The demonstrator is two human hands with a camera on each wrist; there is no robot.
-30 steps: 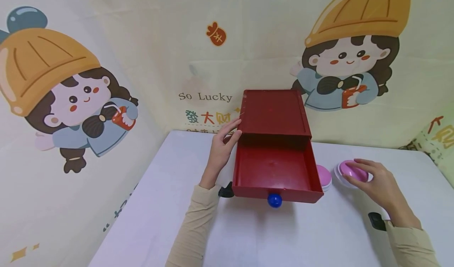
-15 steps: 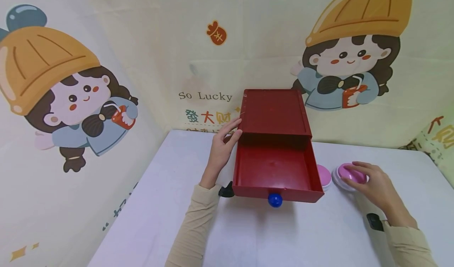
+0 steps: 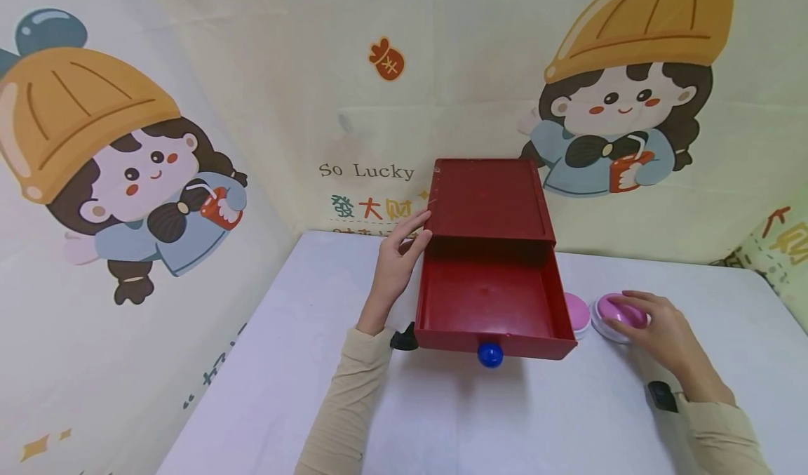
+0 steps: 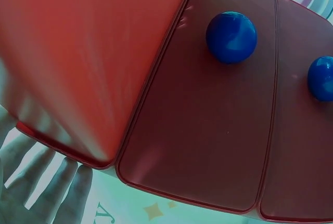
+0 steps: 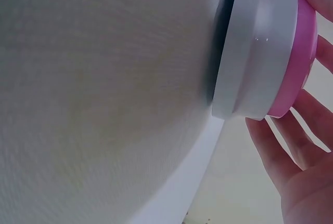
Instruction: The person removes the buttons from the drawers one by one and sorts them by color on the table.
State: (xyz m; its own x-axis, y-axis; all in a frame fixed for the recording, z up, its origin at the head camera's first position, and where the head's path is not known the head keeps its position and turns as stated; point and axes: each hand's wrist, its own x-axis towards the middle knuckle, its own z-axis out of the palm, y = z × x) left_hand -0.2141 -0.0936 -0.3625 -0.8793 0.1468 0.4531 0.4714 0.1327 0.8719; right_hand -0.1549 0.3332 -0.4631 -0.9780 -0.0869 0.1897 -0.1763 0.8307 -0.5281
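Note:
A red drawer cabinet (image 3: 489, 198) stands at the middle of the table, its top drawer (image 3: 482, 296) pulled out with a blue knob (image 3: 490, 355) in front. Along the cabinet's left side my left hand (image 3: 396, 261) rests with fingers extended; its fingers (image 4: 57, 182) touch the edge in the left wrist view. At the right, my right hand (image 3: 659, 331) grips a round white piece with a pink domed top (image 3: 621, 311), fingers and thumb around its rim. The right wrist view shows its white base (image 5: 255, 47) low over or on the table; contact is unclear.
A second pink-topped round piece (image 3: 577, 312) sits against the cabinet's right side, partly hidden by the drawer. Two lower drawer fronts (image 4: 203, 109) with blue knobs appear in the left wrist view. A patterned cloth (image 3: 486, 75) hangs behind the white table (image 3: 284, 405).
My right hand has moved left and slightly toward me with the pink-topped piece, bringing it closer to the other one. The left hand and drawer have stayed in place.

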